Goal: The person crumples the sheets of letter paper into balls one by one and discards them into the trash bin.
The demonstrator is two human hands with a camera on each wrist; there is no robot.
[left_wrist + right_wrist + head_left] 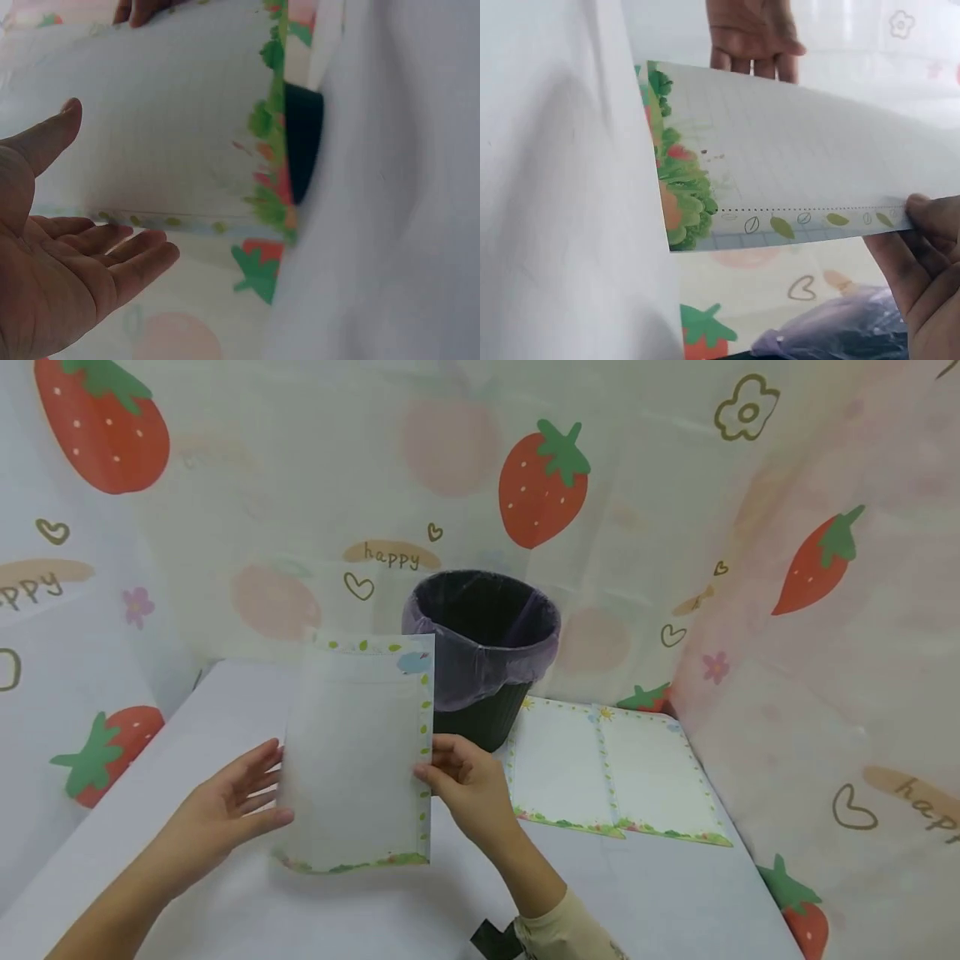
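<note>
A sheet of paper (356, 752) with a leaf and garden border is held upright above the table. My right hand (468, 789) pinches its right edge between thumb and fingers, as the right wrist view also shows on the paper (802, 150). At the sheet's left edge is my left hand (217, 814), thumb apart from the fingers. In the left wrist view the left hand (75, 255) has its fingers extended at the paper's edge, with the thumb raised in front of the sheet.
A black bin (487, 714) with a purple liner (480, 668) stands behind the sheet. Two similar bordered sheets lie side by side on the table, a left one (558, 764) and a right one (660, 768). A strawberry-print curtain (637, 518) surrounds the white table (600, 893).
</note>
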